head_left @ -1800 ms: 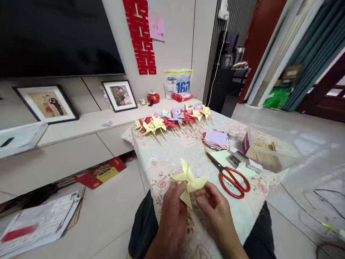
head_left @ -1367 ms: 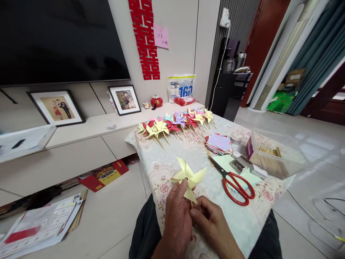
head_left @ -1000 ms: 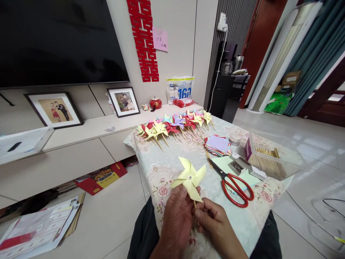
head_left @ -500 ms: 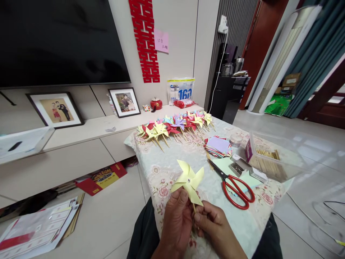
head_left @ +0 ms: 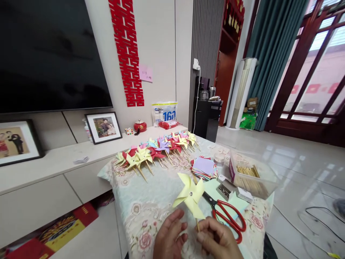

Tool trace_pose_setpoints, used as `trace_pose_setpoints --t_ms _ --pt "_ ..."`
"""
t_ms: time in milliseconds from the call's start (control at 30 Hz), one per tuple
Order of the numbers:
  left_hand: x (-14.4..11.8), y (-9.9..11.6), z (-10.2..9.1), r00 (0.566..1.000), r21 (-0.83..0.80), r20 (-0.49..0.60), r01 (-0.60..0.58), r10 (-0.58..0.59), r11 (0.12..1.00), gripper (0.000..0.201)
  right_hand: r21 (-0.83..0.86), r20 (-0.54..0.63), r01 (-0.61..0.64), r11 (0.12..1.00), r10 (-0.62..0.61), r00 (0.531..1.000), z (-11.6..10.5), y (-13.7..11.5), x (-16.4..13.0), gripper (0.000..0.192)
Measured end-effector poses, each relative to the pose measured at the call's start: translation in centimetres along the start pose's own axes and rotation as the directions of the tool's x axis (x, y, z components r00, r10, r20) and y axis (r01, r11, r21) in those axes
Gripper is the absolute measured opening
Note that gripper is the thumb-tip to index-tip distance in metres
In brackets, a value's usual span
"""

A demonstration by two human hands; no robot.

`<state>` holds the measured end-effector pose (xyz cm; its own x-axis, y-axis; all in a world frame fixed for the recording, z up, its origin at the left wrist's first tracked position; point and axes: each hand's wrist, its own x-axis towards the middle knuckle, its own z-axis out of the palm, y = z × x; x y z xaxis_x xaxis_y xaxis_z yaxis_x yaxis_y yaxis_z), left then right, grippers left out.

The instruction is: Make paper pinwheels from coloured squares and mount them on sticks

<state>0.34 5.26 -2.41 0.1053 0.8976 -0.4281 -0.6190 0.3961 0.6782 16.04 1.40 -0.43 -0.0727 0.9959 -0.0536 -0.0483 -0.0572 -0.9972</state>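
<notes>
Clearly the work is well along: a long row of finished pinwheels (head_left: 157, 151) lies across the far end of the table (head_left: 129, 201), red, yellow, purple and blue, sticks pointing toward me. The one in hand looks complete too, as far as I can judge. I still see a stack of paper squares (head_left: 204, 167) unused beside the scissors (head_left: 225, 214), and a clear box (head_left: 252, 174) with plenty of sticks in it, so I'd say more remain to be made.

The yellow pinwheel (head_left: 191, 196) is held up above the near edge of the table, just in front of the scissors. It has four folded vanes, pale yellow, pinned at the centre with a small shiny head, and it sits on a thin wooden stick that runs down out of the bottom vane.

My right hand (head_left: 217, 239) pinches that stick between thumb and fingers, low down. My left hand (head_left: 169, 239) is beside it, fingers loosely curled and pointing up toward the lowest vane; I see nothing gripped in it, and whether a fingertip touches the paper I cannot tell. A small tray of pins (head_left: 225, 190) sits right of the scissors.
</notes>
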Motion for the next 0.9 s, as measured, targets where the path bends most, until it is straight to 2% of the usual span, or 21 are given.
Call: trace_pose_setpoints --t_ms 100,133,233,333,400,533,633,733,900 --pt "1.7 0.8 2.3 0.995 0.062 -0.053 -0.082 0.085 0.995 0.029 -0.154 -0.102 0.107 0.982 -0.124 0.987 -2.0 -3.5 1.7 0.032" --pt "2.5 1.0 3.2 0.992 0.084 -0.041 -0.112 0.116 0.990 0.031 -0.216 -0.138 0.143 0.966 -0.175 0.975 -2.7 -4.7 2.5 0.029" --pt "5.5 1.3 5.6 0.968 0.141 -0.114 -0.207 0.224 0.968 0.033 -0.346 -0.205 0.197 0.917 -0.279 0.938 -4.7 -8.2 6.4 0.026" --pt "8.9 0.8 6.9 0.945 0.224 -0.158 -0.249 0.287 0.942 0.034 -0.529 -0.269 0.163 0.833 -0.347 0.898 -7.1 -10.6 11.8 0.022" --pt "10.5 0.2 7.1 0.933 0.279 -0.137 -0.285 0.332 0.917 0.034 -0.579 -0.311 0.108 0.808 -0.341 0.887 -8.6 -11.2 15.6 0.016" --pt "12.1 -0.8 6.5 0.926 0.333 -0.033 -0.344 0.375 0.878 0.033 -0.676 -0.386 -0.059 0.735 -0.284 0.878 -11.0 -10.9 22.6 0.012" --pt "12.6 -1.1 6.0 0.933 0.363 -0.014 -0.329 0.358 0.872 0.033 -0.729 -0.414 -0.179 0.660 -0.218 0.884 -12.0 -10.0 26.6 0.017" --pt "13.1 -1.1 5.9 0.955 0.409 -0.014 -0.266 0.297 0.873 0.033 -0.764 -0.421 -0.258 0.591 -0.153 0.894 -12.6 -8.5 29.5 0.027" --pt "14.0 -1.4 5.7 0.963 0.434 -0.048 -0.217 0.263 0.874 0.029 -0.791 -0.408 -0.327 0.517 -0.048 0.912 -13.4 -5.7 33.0 0.029"
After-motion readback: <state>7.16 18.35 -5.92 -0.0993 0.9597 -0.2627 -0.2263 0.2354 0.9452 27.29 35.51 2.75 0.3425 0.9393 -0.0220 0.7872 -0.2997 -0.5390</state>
